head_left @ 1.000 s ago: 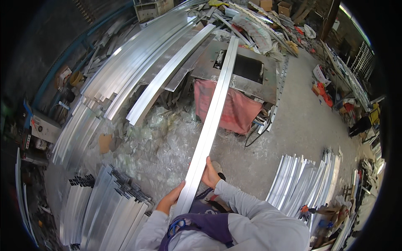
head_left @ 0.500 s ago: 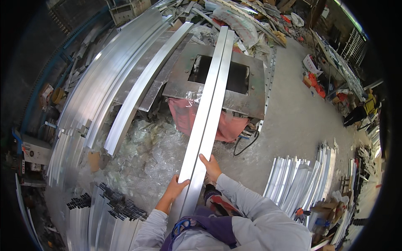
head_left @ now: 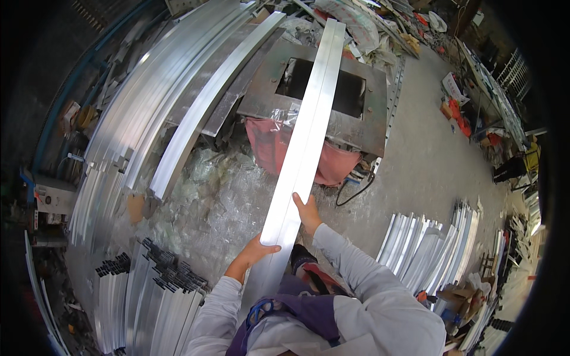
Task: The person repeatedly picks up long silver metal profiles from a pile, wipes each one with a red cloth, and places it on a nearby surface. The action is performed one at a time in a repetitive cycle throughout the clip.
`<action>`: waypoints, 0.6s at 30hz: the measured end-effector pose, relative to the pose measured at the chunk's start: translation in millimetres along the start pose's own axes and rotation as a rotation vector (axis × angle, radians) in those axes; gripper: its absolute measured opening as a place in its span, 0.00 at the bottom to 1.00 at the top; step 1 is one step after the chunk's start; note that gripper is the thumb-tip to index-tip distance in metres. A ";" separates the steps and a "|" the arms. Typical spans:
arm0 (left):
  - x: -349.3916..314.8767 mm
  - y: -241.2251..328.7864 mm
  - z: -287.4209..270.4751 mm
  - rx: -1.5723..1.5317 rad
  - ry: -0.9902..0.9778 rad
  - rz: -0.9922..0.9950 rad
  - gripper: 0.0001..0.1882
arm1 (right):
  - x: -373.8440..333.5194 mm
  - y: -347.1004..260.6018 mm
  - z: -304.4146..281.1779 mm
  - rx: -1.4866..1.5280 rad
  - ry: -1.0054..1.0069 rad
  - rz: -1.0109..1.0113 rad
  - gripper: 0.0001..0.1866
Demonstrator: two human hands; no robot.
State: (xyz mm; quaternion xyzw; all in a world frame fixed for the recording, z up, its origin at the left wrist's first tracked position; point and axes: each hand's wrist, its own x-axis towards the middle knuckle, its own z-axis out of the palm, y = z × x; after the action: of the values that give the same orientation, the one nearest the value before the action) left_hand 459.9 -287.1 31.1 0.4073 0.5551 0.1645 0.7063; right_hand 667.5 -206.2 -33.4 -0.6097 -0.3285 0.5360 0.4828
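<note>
Two long silvery metal profiles [head_left: 304,142] lie lengthwise against each other, with only a thin seam between them. They run from near my body up across a metal worktable [head_left: 256,95], over its rectangular opening. My left hand [head_left: 254,254] grips the left edge low down, its thumb flat on top and its fingers hidden at the side and below. Farther up, my right hand [head_left: 309,216] holds the right edge, thumb on the upper face, other fingers mostly hidden. A red cloth [head_left: 264,145] hangs below the table's near edge.
A single profile [head_left: 209,104] and a broad stack of long profiles [head_left: 157,89] lie to the left. Bundles of profiles stand at lower left [head_left: 169,296] and right [head_left: 409,243]. Crumpled clear plastic film [head_left: 202,207] covers the floor, and a black cable [head_left: 356,196] curls beside the table.
The dark gap between the two profiles has narrowed to a thin seam. My right hand has shifted slightly up and right along the edge; both hands keep their hold.
</note>
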 end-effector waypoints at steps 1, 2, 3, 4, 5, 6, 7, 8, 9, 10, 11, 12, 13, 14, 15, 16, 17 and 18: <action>-5.6 -5.3 0.5 0.007 -0.002 0.018 0.36 | 6.6 16.6 -5.2 -0.137 0.088 -0.129 0.28; -14.3 -11.9 0.5 0.001 0.001 0.036 0.36 | 9.9 24.3 -7.3 -0.276 0.173 -0.259 0.29; -28.6 -28.2 -7.1 -0.020 0.032 0.043 0.35 | -29.0 -35.3 8.2 -0.533 0.252 -0.362 0.32; -39.1 -34.0 -6.3 -0.023 0.026 0.070 0.35 | -42.9 -57.9 5.1 -0.633 0.197 -0.525 0.32; -48.9 -48.4 -8.8 -0.005 0.001 0.062 0.35 | -54.6 -70.7 3.8 -0.730 0.133 -0.685 0.33; -58.9 -70.5 -12.9 0.013 -0.021 0.052 0.35 | -65.1 -76.2 3.5 -0.824 0.064 -0.843 0.34; -72.6 -90.7 -15.3 0.034 -0.041 0.040 0.35 | -76.2 -77.7 12.9 -0.886 -0.021 -0.912 0.33; -89.6 -107.9 -14.1 0.068 -0.030 0.036 0.35 | -84.9 -75.1 21.3 -1.007 -0.124 -0.938 0.31; -108.7 -126.0 -14.0 0.105 -0.012 0.030 0.34 | -93.4 -72.7 31.0 -1.058 -0.210 -0.974 0.31; -126.5 -143.0 -15.0 0.119 -0.030 0.003 0.36 | -101.4 -70.1 39.2 -1.107 -0.296 -1.009 0.30; -143.2 -158.8 -13.9 0.132 -0.049 -0.025 0.37 | -104.5 -59.1 43.8 -1.159 -0.302 -1.052 0.29; -164.2 -170.8 -10.3 0.104 -0.038 -0.074 0.38 | -111.5 -47.9 43.7 -1.202 -0.336 -1.038 0.29; -186.1 -180.2 -4.8 0.074 -0.027 -0.124 0.38 | -120.1 -35.6 42.1 -1.246 -0.372 -1.021 0.29; -204.3 -194.7 0.3 -0.008 0.029 -0.236 0.38 | -130.2 -25.2 43.1 -1.285 -0.411 -1.008 0.29; -217.0 -213.9 4.4 -0.031 0.077 -0.313 0.38 | -145.1 -16.9 46.1 -1.278 -0.444 -0.997 0.29; -227.9 -233.5 8.7 -0.055 0.122 -0.388 0.38 | -160.3 -11.7 45.7 -1.278 -0.477 -0.979 0.28; -234.1 -257.8 8.9 -0.017 0.155 -0.433 0.38 | -172.5 -11.7 46.1 -1.240 -0.479 -0.972 0.28; -233.4 -253.6 8.9 0.006 0.156 -0.433 0.38 | -172.6 -14.5 45.4 -1.244 -0.477 -0.960 0.28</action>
State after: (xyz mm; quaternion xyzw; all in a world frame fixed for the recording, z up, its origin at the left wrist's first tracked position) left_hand 335.4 -606.2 -8.8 0.2666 0.6830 0.0383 0.6790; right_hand 588.9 -349.3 40.1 -0.4285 -0.8845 0.1062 0.1507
